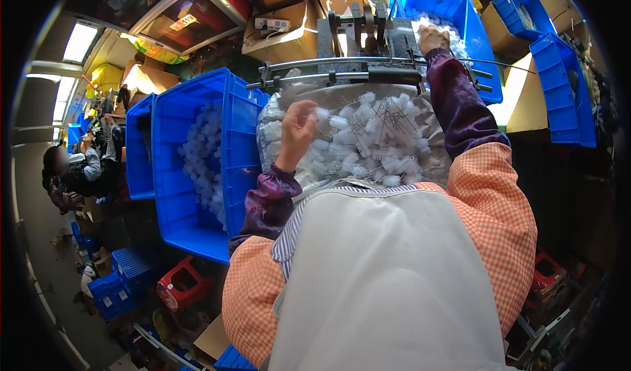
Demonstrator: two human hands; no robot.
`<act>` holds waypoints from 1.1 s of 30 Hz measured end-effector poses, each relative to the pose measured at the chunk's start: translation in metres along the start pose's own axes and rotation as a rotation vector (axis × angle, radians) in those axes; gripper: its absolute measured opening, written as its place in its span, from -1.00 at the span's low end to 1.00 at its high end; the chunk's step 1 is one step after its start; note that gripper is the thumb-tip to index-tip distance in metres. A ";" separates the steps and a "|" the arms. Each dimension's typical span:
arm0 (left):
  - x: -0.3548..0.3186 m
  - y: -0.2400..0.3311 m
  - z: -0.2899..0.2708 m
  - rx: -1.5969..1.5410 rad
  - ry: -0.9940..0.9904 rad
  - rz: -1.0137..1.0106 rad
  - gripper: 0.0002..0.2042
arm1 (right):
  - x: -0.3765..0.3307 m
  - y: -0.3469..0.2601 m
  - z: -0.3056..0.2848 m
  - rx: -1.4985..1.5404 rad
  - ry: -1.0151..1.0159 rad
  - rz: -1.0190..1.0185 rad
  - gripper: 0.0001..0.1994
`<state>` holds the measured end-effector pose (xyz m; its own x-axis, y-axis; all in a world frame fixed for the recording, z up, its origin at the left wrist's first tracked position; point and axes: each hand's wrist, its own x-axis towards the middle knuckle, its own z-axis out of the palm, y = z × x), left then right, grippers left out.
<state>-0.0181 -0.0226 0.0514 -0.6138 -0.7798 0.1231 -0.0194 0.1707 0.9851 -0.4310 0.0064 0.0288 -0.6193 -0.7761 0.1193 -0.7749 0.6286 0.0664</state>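
In front of me a lap-wide sheet (279, 118) carries a heap of small translucent white plastic pieces (358, 124), some with comb-like teeth, mixed with thin metal pins (394, 121). My left hand (299, 131) is over the heap's left side, fingers pinched on a small white plastic piece (322, 113) at their tips. Farther off to the right, my right hand (432, 39) is closed at the near edge of a blue bin (483, 55) with more white pieces in it. Whatever its fingers hold is hidden.
A metal bench fixture with rods (342, 60) spans the far side. To my left stands a large blue bin (190, 229) of white pieces. Cardboard boxes (282, 39), further blue bins (562, 91) and a red stool (184, 284) surround me. Another person (92, 170) sits far left.
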 end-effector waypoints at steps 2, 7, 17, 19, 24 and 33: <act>-0.001 0.003 0.002 -0.058 0.000 -0.008 -0.84 | -0.010 0.016 -0.024 -0.012 0.007 0.134 -0.73; 0.000 0.014 0.012 -0.234 -0.005 -0.048 -0.83 | -0.063 0.009 -0.034 0.326 0.198 -0.063 -0.69; 0.009 0.018 0.046 -0.284 -0.058 -0.016 -0.84 | -0.173 -0.096 -0.063 1.287 -0.555 -0.617 -0.61; 0.006 0.011 0.054 -0.224 -0.109 0.037 -0.84 | -0.182 -0.103 -0.065 1.254 -0.444 -0.644 -0.62; 0.003 0.012 0.043 -0.242 -0.215 -0.201 -0.78 | -0.170 -0.090 -0.059 1.038 -0.318 -0.702 -0.76; -0.033 0.009 0.037 -0.229 -0.822 -0.548 -0.86 | -0.032 -0.035 0.006 0.382 0.281 -0.232 -0.83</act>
<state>-0.0271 0.0273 0.0515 -0.9203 -0.0455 -0.3886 -0.3627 -0.2729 0.8910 -0.3846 0.0090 0.0166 -0.4084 -0.8160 0.4090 -0.9111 0.3375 -0.2365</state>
